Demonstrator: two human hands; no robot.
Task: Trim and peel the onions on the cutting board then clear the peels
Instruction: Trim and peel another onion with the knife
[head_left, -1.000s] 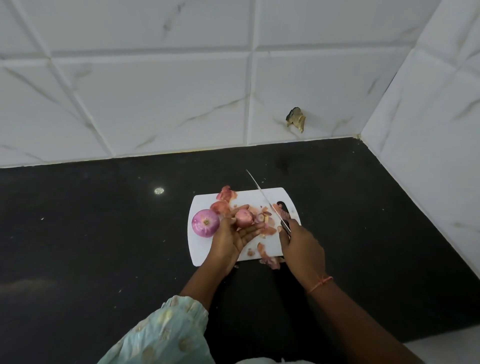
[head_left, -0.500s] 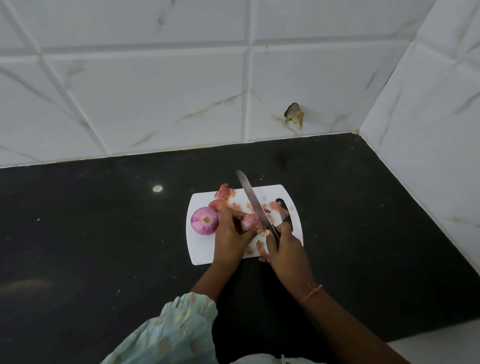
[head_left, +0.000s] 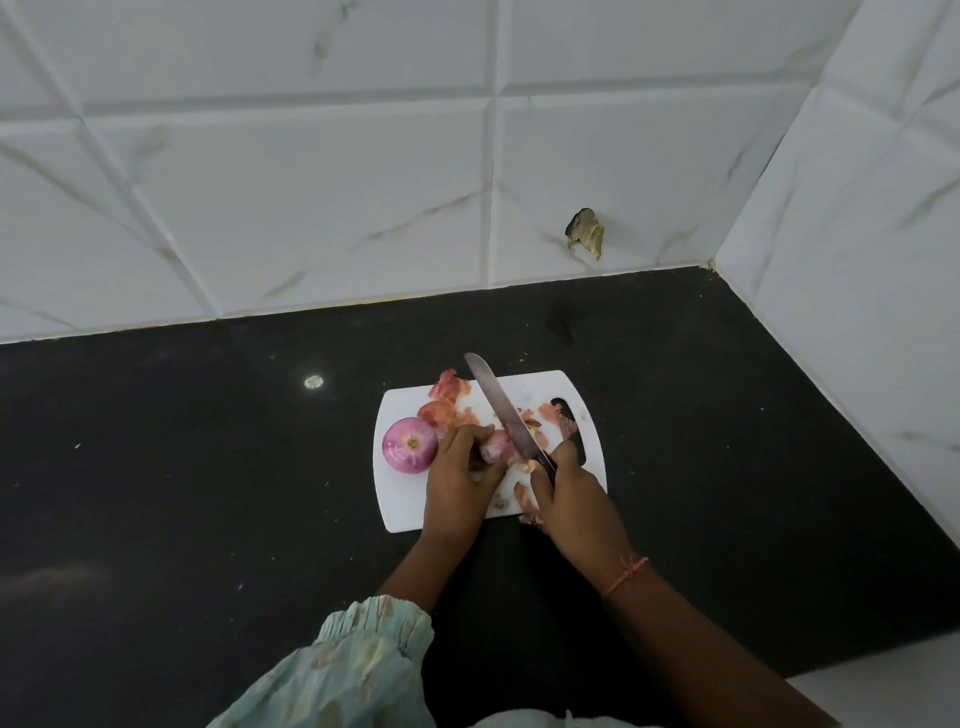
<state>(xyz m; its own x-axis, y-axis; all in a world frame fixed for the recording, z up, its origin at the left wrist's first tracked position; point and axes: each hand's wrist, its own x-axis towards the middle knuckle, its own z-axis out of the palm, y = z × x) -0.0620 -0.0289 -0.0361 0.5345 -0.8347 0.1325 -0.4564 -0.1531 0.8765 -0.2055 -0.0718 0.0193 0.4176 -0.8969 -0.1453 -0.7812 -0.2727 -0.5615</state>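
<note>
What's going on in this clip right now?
A person is trimming onions on a white cutting board set on a dark counter. The left hand holds a small onion down on the board, while the right hand grips a knife with its blade laid across that onion. A peeled onion sits at the board's left edge. Loose peels lie scattered over the board, not yet cleared.

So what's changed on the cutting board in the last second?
The right hand swung the knife left, over the small onion. The left hand closed its fingers round that onion. The peeled onion, peels and cutting board stayed put.
</note>
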